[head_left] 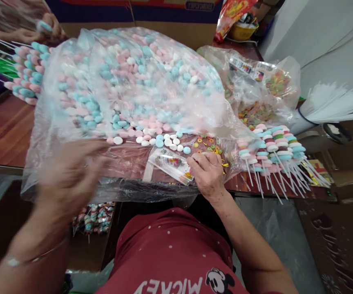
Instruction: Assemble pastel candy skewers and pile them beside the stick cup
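Observation:
My left hand (69,179) is smeared by motion over the near left part of the plastic sheet; its fingers are too blurred to read. Curled fingers close my right hand (208,173) beside a small clear packet (172,163) with white sticks; whatever it grips is hidden. Just beyond lie loose white, blue and pink marshmallows (173,143) and small gummy rings (205,143). A large clear plastic bag (139,81) full of pink, blue and white marshmallows covers the middle of the table.
Finished marshmallow skewers (271,147) pile up at the right, and more skewers (29,69) at the left. White sticks (332,102) stand in a container. A bag of gummies (256,81) lies behind. Another person's hands (49,28) hold a blue piece. Wrapped skewers (95,218) fill a box below.

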`<action>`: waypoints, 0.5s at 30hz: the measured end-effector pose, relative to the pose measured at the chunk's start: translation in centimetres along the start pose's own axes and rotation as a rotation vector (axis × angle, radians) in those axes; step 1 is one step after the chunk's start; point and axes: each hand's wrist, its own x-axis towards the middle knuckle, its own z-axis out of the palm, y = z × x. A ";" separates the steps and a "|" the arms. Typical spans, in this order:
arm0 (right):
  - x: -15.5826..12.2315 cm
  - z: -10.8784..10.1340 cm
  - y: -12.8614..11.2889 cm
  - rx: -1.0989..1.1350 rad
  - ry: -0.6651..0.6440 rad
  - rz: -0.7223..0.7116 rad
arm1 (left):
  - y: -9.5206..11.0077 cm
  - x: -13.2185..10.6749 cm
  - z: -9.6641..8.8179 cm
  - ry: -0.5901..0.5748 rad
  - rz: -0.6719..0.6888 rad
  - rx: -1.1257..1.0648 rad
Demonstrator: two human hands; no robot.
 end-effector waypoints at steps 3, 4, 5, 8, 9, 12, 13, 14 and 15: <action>-0.1 -0.8 -0.2 0.004 0.049 -0.084 | -0.3 3.2 4.6 -0.239 0.250 0.387; -0.1 -1.0 -0.2 0.007 0.069 -0.110 | -0.4 4.1 6.2 -0.375 0.271 0.413; -0.1 -1.1 -0.2 0.017 0.092 -0.132 | -0.5 4.8 7.6 -0.489 0.254 0.417; -0.2 -1.1 0.0 0.136 0.167 -0.097 | -0.9 6.0 9.8 -0.662 0.093 0.307; -0.2 -1.0 0.1 0.212 0.189 -0.019 | -1.1 6.2 10.0 -0.672 0.048 0.252; -0.2 -0.8 0.4 0.537 0.148 0.334 | -1.5 6.2 9.7 -0.667 -0.011 0.137; -0.2 -0.8 0.5 0.648 0.086 0.430 | -1.5 6.1 9.6 -0.669 -0.016 0.122; -0.2 -0.9 0.5 0.742 0.026 0.493 | -1.5 6.0 9.6 -0.676 -0.018 0.113; -0.2 -0.9 0.4 0.807 -0.024 0.525 | -1.5 5.9 9.5 -0.681 -0.014 0.107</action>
